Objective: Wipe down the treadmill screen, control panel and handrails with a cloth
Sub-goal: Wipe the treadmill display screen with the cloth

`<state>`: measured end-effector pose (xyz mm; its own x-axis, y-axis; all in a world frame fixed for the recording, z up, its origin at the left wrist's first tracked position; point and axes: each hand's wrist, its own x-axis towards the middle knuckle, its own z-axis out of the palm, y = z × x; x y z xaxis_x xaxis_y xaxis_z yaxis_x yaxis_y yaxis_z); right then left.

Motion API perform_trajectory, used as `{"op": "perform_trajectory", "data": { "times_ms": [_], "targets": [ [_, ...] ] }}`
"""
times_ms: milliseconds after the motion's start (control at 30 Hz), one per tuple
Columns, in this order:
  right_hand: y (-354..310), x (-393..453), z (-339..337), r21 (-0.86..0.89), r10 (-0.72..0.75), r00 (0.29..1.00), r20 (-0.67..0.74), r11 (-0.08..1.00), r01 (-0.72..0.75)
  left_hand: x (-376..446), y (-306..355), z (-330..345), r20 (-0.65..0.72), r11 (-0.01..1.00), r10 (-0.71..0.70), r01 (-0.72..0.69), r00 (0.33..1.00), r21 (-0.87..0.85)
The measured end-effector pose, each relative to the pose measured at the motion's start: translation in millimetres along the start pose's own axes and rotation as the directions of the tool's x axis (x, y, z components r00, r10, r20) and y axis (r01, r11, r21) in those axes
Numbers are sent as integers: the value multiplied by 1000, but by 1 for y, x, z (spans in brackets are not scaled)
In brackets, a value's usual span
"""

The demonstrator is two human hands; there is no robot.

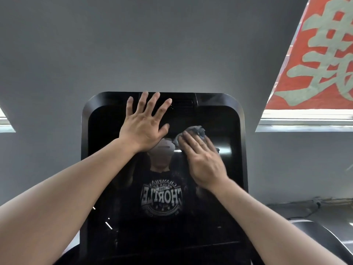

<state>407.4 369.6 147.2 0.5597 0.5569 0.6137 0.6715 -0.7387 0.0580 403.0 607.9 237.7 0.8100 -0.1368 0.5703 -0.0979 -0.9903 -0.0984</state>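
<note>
1. Up front, the head view showed the black treadmill screen (215,169) reflecting mirrored shirt lettering, "CHORTLE" and "1999".
2. The left hand (145,123) lay flat, fingers spread, near the screen's top edge.
3. The right hand (202,159) pressed the grey cloth (194,131) at mid-screen; lower glass stayed uncovered.
4. A red banner (321,54) hung upper right.

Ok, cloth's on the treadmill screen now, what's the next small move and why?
Probably sweep the right hand and the grey cloth sideways toward the screen's right edge. The cloth sits pressed flat near the upper middle, while the left hand braces the upper left with spread fingers, so the right side looks open to wipe.
</note>
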Motion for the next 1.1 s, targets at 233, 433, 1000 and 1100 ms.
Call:
{"op": "perform_trajectory", "data": {
  "times_ms": [233, 433, 1000, 1100],
  "targets": [
    [-18, -3, 4, 25, 217, 975, -48, 976, -216, -1, 0, -1, 10, 1000, -6, 6, 1000, -4],
    [28, 1, -13, 55, 349, 932, -95, 937, -345, -1, 0, -3, 32, 1000, -1, 1, 999, -4],
    [15, -19, -13, 11, 64, 996, 64, 998, -65, 0, 1, -11, 80, 1000, -8, 9, 997, -12],
    [22, -14, -19, 61, 390, 920, -28, 920, -388, 0, 1, -12, 100, 1000, -13, 14, 995, -11]
  ]
}}
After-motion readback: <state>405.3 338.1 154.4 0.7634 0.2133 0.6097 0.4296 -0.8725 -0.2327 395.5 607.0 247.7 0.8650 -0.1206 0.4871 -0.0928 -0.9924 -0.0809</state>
